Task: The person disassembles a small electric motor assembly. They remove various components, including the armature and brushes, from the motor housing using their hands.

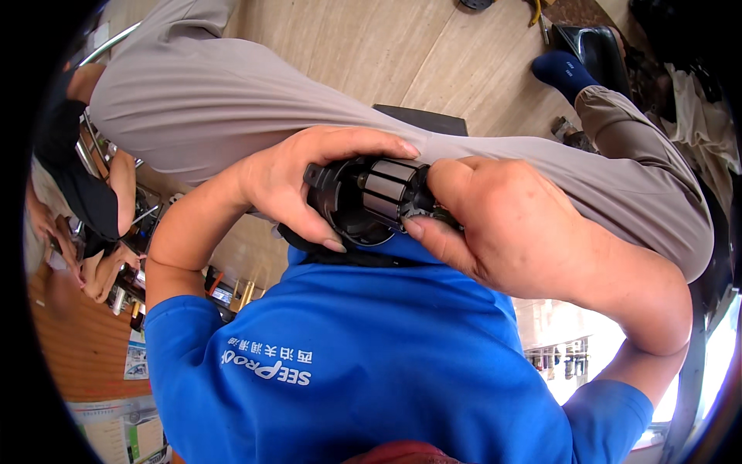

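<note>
Black round motor housing (348,209) sits between both hands, held over the lap against grey trousers (232,100). It is a cup-shaped plastic shell, dark and hollow inside, with a small lug sticking out at its upper left edge. A rotor core (389,188) pokes out of its open mouth: cylinder of grey metal segments split by dark slots, tilted toward picture right.

Left hand (297,182) wraps the housing, thumb across the top, fingers curled under the rim, closed grip. Right hand (506,224) pinches the far end of the rotor core, thumb on top and forefinger below, also closed; what lies under its palm is hidden.

Blue shirt (371,348) fills the lower frame, white lettering printed on its chest.

Packages and signs: flat printed sheets or boxes (127,429) lie at lower left on the reddish wooden floor, pale with green and blue patches. A small blue-white card (136,359) lies just above them. Print too small to tell more.

A blue sock (563,71) shows top right on the pale wood floor.
</note>
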`<state>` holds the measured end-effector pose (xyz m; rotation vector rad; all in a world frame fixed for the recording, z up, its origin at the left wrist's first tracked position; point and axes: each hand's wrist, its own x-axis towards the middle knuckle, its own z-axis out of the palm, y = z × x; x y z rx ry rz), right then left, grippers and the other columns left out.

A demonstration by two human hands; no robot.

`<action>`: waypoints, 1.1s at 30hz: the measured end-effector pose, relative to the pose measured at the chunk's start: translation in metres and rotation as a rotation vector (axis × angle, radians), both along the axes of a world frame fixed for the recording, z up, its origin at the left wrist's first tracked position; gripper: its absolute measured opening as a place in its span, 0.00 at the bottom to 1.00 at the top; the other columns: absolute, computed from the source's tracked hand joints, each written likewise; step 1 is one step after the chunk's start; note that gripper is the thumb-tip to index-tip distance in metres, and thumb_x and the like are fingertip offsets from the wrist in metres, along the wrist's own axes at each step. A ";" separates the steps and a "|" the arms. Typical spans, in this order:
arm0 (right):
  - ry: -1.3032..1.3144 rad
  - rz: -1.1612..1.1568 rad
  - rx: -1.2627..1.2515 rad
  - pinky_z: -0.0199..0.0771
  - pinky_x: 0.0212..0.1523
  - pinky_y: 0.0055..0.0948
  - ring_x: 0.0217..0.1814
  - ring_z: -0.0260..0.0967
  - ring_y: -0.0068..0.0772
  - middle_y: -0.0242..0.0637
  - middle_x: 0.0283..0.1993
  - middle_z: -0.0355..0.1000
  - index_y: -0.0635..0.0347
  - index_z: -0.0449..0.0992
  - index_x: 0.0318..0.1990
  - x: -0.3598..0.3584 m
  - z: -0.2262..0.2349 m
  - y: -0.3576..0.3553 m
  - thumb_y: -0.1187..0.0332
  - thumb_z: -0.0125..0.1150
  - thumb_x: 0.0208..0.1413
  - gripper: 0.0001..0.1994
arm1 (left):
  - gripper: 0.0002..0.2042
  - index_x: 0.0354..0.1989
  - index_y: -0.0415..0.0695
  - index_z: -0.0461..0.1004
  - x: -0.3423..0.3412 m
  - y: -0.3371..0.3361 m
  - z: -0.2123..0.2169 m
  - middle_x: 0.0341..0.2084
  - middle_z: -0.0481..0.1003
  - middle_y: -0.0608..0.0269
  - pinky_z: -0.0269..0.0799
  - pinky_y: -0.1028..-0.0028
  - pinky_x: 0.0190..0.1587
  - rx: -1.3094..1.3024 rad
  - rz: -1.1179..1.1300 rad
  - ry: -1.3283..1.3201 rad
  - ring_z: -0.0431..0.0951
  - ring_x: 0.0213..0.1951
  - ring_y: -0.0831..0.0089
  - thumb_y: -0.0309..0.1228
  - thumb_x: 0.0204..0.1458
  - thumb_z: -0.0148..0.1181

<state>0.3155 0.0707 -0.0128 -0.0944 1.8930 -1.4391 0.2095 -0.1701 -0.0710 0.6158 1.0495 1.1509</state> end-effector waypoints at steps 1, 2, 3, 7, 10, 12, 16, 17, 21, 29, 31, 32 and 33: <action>0.073 0.077 0.055 0.71 0.28 0.43 0.26 0.71 0.54 0.51 0.23 0.70 0.67 0.70 0.30 -0.001 0.000 0.000 0.60 0.60 0.55 0.16 | 0.45 0.57 0.36 0.67 -0.001 0.001 0.000 0.53 0.70 0.51 0.63 0.66 0.59 0.019 -0.027 0.037 0.71 0.56 0.62 0.32 0.22 0.79; 0.146 0.155 0.110 0.75 0.30 0.44 0.27 0.74 0.53 0.51 0.23 0.72 0.67 0.72 0.31 -0.001 0.000 0.000 0.59 0.60 0.54 0.16 | 0.45 0.57 0.36 0.67 -0.001 0.001 0.000 0.53 0.70 0.51 0.63 0.66 0.59 0.019 -0.027 0.038 0.71 0.56 0.62 0.32 0.22 0.79; 0.147 0.155 0.110 0.75 0.30 0.44 0.27 0.74 0.53 0.51 0.23 0.72 0.67 0.72 0.31 -0.001 0.000 0.000 0.59 0.60 0.54 0.16 | 0.44 0.56 0.36 0.67 -0.001 0.001 0.000 0.52 0.71 0.50 0.64 0.65 0.59 0.026 -0.031 0.026 0.71 0.55 0.60 0.32 0.23 0.79; 0.354 0.237 0.078 0.72 0.26 0.42 0.24 0.70 0.49 0.43 0.24 0.68 0.64 0.68 0.29 0.007 -0.005 -0.002 0.57 0.63 0.51 0.17 | 0.42 0.56 0.36 0.68 0.003 0.002 -0.005 0.50 0.72 0.49 0.66 0.62 0.56 0.101 -0.050 0.003 0.72 0.53 0.56 0.33 0.25 0.79; 0.337 0.316 0.056 0.71 0.25 0.41 0.24 0.70 0.47 0.42 0.22 0.67 0.64 0.68 0.29 0.003 -0.001 -0.007 0.56 0.63 0.51 0.18 | 0.40 0.55 0.36 0.69 0.001 0.007 -0.007 0.49 0.72 0.49 0.67 0.61 0.54 0.209 -0.160 0.019 0.73 0.52 0.55 0.32 0.26 0.79; 0.281 0.399 0.046 0.71 0.25 0.41 0.24 0.70 0.47 0.42 0.22 0.67 0.64 0.68 0.29 0.003 0.001 -0.009 0.56 0.62 0.52 0.18 | 0.40 0.54 0.37 0.69 0.002 0.008 -0.005 0.49 0.72 0.49 0.68 0.61 0.54 0.197 -0.161 0.034 0.73 0.52 0.55 0.33 0.26 0.79; 0.304 0.236 0.023 0.72 0.26 0.42 0.25 0.72 0.48 0.44 0.22 0.70 0.64 0.70 0.28 0.006 0.002 -0.010 0.59 0.61 0.52 0.15 | 0.39 0.54 0.37 0.69 0.004 0.003 -0.005 0.48 0.72 0.49 0.68 0.60 0.53 0.153 -0.104 -0.027 0.72 0.51 0.55 0.33 0.28 0.79; 0.283 0.204 0.020 0.74 0.28 0.43 0.26 0.74 0.48 0.46 0.22 0.72 0.65 0.73 0.28 0.006 0.002 -0.009 0.61 0.59 0.53 0.14 | 0.39 0.54 0.37 0.69 0.004 0.001 -0.006 0.48 0.72 0.49 0.68 0.60 0.53 0.153 -0.106 -0.029 0.72 0.51 0.55 0.33 0.28 0.79; 0.126 0.129 0.032 0.74 0.28 0.43 0.26 0.74 0.50 0.47 0.22 0.72 0.66 0.71 0.28 0.012 0.003 -0.007 0.60 0.61 0.53 0.15 | 0.39 0.55 0.38 0.68 0.007 -0.009 -0.011 0.48 0.72 0.50 0.68 0.60 0.53 0.107 -0.007 -0.097 0.71 0.51 0.56 0.32 0.28 0.79; 0.200 0.251 0.069 0.75 0.30 0.42 0.29 0.74 0.51 0.47 0.24 0.72 0.66 0.71 0.30 0.005 0.001 0.005 0.60 0.63 0.52 0.15 | 0.39 0.54 0.39 0.68 0.004 -0.002 -0.007 0.48 0.72 0.49 0.67 0.61 0.53 0.101 -0.021 -0.011 0.72 0.51 0.56 0.33 0.27 0.78; 0.254 0.263 0.059 0.75 0.31 0.42 0.29 0.74 0.52 0.48 0.25 0.72 0.66 0.71 0.30 0.006 -0.004 0.005 0.61 0.63 0.52 0.15 | 0.39 0.54 0.38 0.69 0.003 0.001 -0.007 0.47 0.72 0.50 0.68 0.61 0.53 0.121 -0.039 0.021 0.72 0.50 0.56 0.33 0.27 0.78; 0.309 0.278 0.045 0.75 0.32 0.42 0.29 0.74 0.52 0.48 0.26 0.73 0.66 0.72 0.30 0.006 -0.007 0.005 0.61 0.63 0.52 0.14 | 0.39 0.54 0.38 0.69 0.002 0.003 -0.005 0.47 0.72 0.50 0.68 0.61 0.53 0.121 -0.037 0.024 0.72 0.50 0.56 0.33 0.27 0.78; 0.312 0.281 0.045 0.75 0.32 0.42 0.29 0.74 0.52 0.48 0.26 0.73 0.66 0.72 0.30 0.004 -0.007 0.005 0.61 0.63 0.52 0.14 | 0.40 0.54 0.37 0.68 0.000 0.007 -0.003 0.46 0.73 0.51 0.68 0.62 0.52 0.136 -0.067 0.071 0.73 0.49 0.57 0.33 0.26 0.78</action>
